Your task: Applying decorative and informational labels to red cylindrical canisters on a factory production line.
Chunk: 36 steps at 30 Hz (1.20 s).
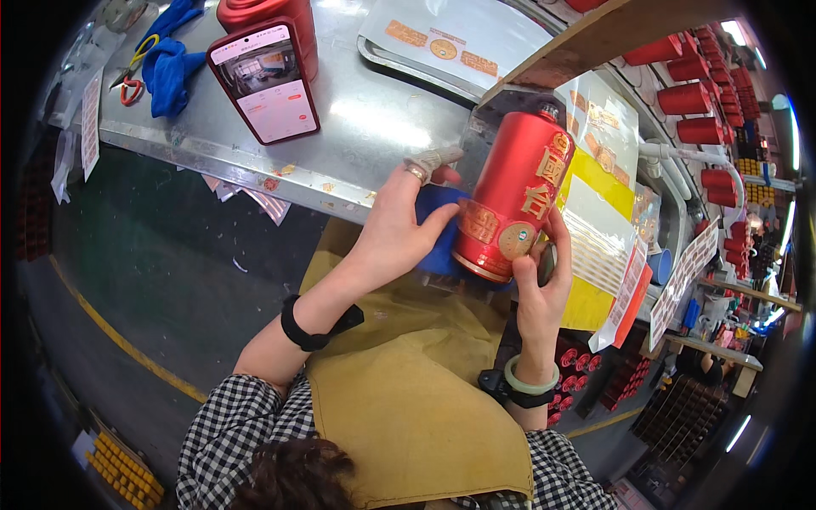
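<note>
A red bottle with raised gold characters and gold decorations near its base leans at a slant, its neck toward a wooden bar. My right hand grips its lower right side, thumb and fingers against the surface. A small grey-green object shows among those fingers, too hidden to name. On the bottle's left is my left hand, thumb and fingers spread apart, with pale covers on some fingertips. Its thumb tip is beside the bottle; whether it touches cannot be told. Blue material lies under the bottle.
A phone leans on a red container on the metal table. Scissors and blue cloth lie far left. The wooden bar crosses above. Label strips lie on a yellow sheet; red bottles line racks at right.
</note>
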### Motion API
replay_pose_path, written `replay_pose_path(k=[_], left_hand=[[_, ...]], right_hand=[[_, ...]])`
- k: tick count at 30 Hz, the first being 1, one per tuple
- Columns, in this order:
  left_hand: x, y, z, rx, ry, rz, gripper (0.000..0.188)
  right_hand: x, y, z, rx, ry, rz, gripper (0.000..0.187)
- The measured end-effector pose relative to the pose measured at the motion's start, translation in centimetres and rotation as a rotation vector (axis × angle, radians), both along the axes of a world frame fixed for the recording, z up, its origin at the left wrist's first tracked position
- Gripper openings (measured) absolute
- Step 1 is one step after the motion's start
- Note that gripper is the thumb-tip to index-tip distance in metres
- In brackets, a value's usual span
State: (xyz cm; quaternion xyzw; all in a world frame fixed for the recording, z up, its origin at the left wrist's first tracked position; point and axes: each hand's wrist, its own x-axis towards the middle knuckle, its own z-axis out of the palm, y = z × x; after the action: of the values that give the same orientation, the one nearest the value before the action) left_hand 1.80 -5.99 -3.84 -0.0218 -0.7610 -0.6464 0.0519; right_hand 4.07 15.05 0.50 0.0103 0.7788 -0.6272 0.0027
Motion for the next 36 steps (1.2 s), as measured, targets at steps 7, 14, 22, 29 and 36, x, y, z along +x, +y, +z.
replay_pose_path(k=[7, 14, 22, 29, 36], left_hand=[[4.1, 1.4, 0.3, -0.446, 0.335, -0.098, 0.074], [4.0, 2.3, 0.5, -0.529, 0.279, -0.086, 0.082], [3.8, 2.4, 0.9, -0.431, 0.333, 0.068, 0.107], [1.5, 3.4, 2.3, -0.406, 0.419, -0.013, 0.103], [1.9, 1.6, -0.2, -0.251, 0.191, -0.208, 0.118]], right_hand=[[0.2, 0.0, 0.1, 0.662, 0.260, 0.084, 0.110], [0.1, -0.4, 0.5, 0.420, 0.225, 0.067, 0.084], [0.0, -0.1, 2.0, 0.543, 0.331, 0.066, 0.100], [-1.0, 1.3, 1.3, 0.251, 0.179, 0.043, 0.071], [-0.8, 2.5, -0.4, -0.257, -0.182, -0.022, 0.050]])
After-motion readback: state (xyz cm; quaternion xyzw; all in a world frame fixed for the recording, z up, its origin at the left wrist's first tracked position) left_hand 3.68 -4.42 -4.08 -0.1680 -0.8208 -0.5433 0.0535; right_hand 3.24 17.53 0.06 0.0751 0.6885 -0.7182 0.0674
